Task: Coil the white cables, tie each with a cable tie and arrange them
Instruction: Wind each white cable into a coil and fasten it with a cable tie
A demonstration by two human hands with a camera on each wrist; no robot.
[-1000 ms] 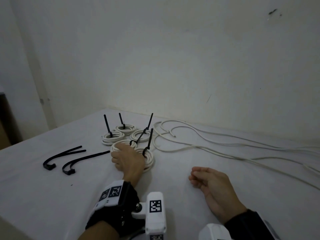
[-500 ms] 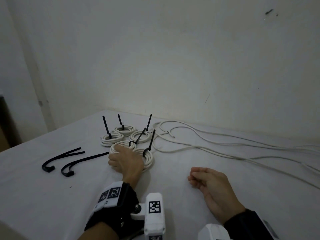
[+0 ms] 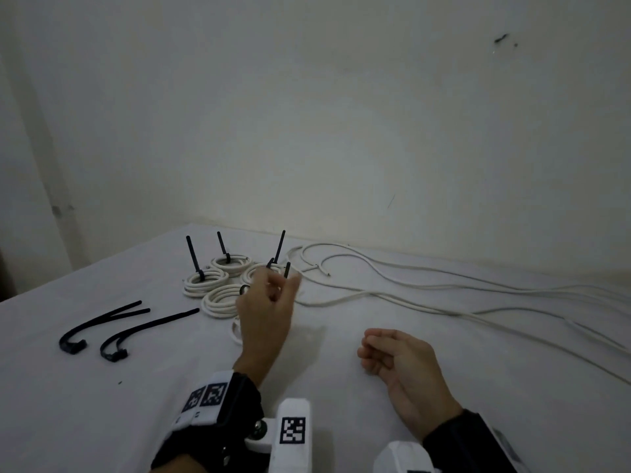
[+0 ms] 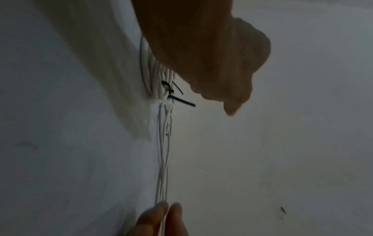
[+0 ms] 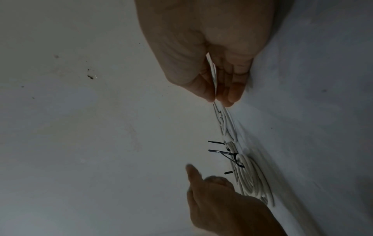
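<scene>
Beside a cluster of coiled white round cables [image 3: 218, 298], each cinched with a black plastic cable tie [image 3: 193, 257], the left hand [image 3: 264, 312] hovers above the white table [image 3: 102, 404] with fingers loosely curled, holding nothing. To the right of the coils, loose white cables [image 3: 444, 295] trail across the table, and the right hand [image 3: 397, 356] rests there with curled fingers; whether it pinches a cable I cannot tell. Left of the coils lie three spare black cable ties [image 3: 106, 326].

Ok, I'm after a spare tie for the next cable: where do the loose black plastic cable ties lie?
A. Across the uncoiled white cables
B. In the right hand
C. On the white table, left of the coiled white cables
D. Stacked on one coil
C: the loose black plastic cable ties lie flat on the white table, left of the coiled white cables.
</scene>
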